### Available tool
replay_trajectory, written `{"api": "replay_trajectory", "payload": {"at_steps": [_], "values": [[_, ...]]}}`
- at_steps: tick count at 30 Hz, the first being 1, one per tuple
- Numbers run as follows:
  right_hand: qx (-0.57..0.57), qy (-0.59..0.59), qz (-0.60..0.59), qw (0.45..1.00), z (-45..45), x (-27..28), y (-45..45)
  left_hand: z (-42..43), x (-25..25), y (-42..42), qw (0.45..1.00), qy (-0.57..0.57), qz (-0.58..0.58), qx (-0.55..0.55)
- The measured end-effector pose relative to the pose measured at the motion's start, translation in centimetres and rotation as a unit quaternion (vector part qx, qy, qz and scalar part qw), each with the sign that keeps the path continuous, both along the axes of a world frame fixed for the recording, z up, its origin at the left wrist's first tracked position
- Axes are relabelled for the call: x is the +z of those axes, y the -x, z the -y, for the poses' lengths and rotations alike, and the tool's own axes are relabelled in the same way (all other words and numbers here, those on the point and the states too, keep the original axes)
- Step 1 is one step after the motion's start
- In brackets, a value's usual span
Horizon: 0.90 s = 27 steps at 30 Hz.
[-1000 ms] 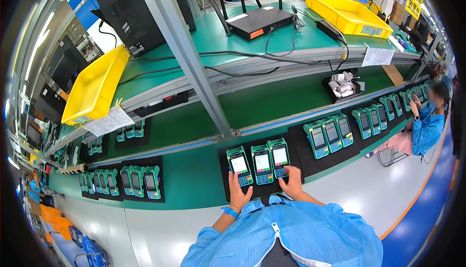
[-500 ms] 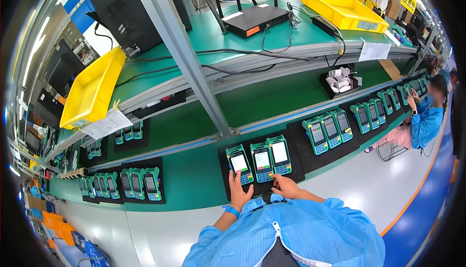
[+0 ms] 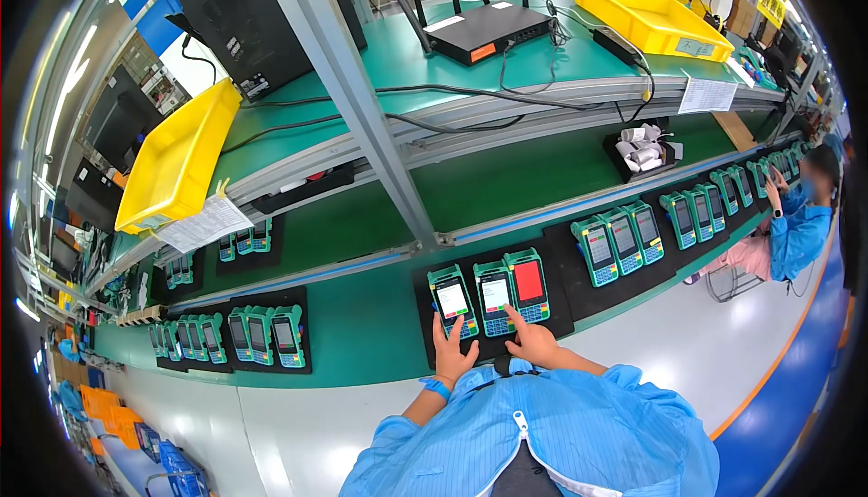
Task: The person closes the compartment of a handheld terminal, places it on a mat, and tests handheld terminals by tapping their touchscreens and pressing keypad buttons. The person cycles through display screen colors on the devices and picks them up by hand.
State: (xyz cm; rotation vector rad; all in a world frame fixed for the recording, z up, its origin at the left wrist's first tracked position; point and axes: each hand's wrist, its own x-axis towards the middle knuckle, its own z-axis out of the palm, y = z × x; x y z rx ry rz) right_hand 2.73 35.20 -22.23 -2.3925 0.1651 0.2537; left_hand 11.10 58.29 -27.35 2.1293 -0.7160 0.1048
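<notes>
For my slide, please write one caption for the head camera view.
Left hand and right hand at three handheld terminals on a black mat, the rightmost screen red.

The left hand [image 3: 453,352] points forward, its fingers [image 3: 440,331] extended and its thumb [image 3: 472,352] splayed inward. The right hand [image 3: 535,343] angles inward, 1 index finger [image 3: 516,317] stretched out, thumb [image 3: 514,346] apart from it. The 2 hands are apart; the left forearm [image 3: 423,407] and right forearm [image 3: 581,363] both converge forward, partly bare.
</notes>
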Motion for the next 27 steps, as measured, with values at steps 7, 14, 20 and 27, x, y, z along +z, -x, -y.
{"api": "replay_trajectory", "payload": {"at_steps": [7,14,20,27], "values": [[0.016,-0.02,-0.009,1.0,0.2,0.8,-0.1,0.2,0.0,0.0,1.0,-0.019,0.008,0.011],[0.025,-0.068,0.046,0.996,1.1,-0.7,1.1,1.3,1.3,0.1,0.998,-0.017,-0.031,0.06],[-0.009,-0.098,0.052,0.994,1.6,-0.8,1.8,1.3,1.4,0.3,0.997,-0.023,-0.017,0.075],[0.015,0.019,0.1,0.995,3.2,-2.7,2.7,0.6,-0.2,0.2,0.995,-0.018,-0.061,0.082]]}}
